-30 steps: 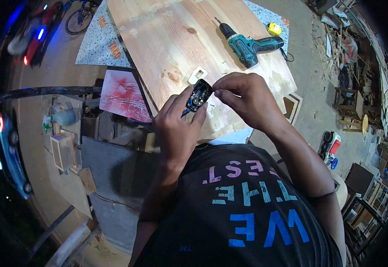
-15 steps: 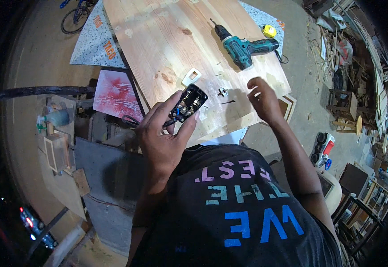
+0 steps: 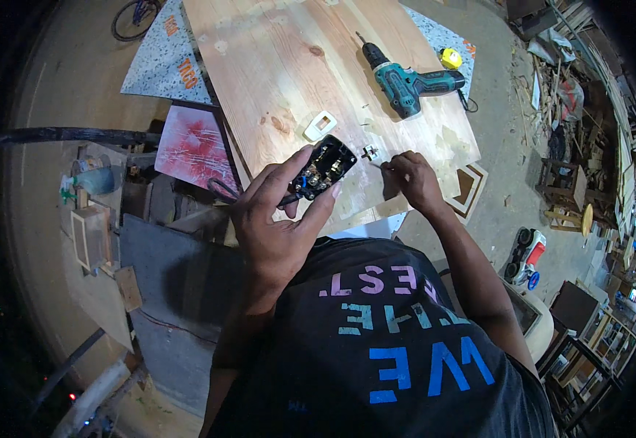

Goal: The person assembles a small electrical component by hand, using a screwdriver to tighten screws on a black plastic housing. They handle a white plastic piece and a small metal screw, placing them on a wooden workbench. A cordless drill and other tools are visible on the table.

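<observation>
In my left hand is a black electrical housing, its hollow side up, showing metal contacts and a bit of blue wire. Fingers and thumb grip it by its sides, and a dark cable shows behind the hand. My right hand is low over the wooden board, thumb and fingers pinched together; what they hold, if anything, I cannot make out. Just left of those fingertips lies a small metal-and-white part. A white cover frame with a rectangular opening rests beyond the housing.
On the pale wooden board lies a teal and black cordless drill, with a yellow tape measure behind it. A red-stained panel is at the left. Scrap wood and a toy car are on the right.
My right hand has come down and left to the board, where a small dark strip lay; that strip no longer shows plainly. The housing in my left hand has shifted slightly right.
</observation>
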`<state>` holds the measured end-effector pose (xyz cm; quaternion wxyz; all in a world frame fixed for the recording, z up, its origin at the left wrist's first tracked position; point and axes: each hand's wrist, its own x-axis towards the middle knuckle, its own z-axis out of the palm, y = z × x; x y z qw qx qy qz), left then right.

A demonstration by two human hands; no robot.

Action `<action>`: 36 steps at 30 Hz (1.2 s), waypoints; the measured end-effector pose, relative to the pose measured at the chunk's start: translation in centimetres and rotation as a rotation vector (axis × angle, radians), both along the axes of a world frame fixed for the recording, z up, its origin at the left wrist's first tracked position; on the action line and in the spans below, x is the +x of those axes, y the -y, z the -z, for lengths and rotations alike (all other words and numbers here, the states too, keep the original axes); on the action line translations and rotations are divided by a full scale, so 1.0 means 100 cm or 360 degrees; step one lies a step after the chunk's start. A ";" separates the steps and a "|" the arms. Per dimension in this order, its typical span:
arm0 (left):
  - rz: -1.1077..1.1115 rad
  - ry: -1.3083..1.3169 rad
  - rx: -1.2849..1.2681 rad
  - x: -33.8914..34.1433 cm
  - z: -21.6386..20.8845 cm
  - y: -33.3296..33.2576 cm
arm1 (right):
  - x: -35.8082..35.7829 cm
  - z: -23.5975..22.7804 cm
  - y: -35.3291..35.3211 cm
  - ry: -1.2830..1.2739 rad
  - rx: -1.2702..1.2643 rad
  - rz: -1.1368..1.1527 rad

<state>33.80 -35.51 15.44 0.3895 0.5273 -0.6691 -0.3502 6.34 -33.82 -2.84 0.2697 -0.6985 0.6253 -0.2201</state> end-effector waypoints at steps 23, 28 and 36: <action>-0.0106 0.0020 -0.0362 -0.022 -0.002 -0.001 | 0.068 -0.210 0.007 0.0354 -0.1319 -0.0209; -0.0153 0.0106 -0.0281 -0.024 -0.007 -0.002 | 0.071 -0.212 0.012 0.0195 -0.1323 -0.0302; -0.0133 0.0184 -0.0304 -0.022 -0.007 -0.001 | 0.075 -0.202 0.021 0.0113 -0.1422 -0.0337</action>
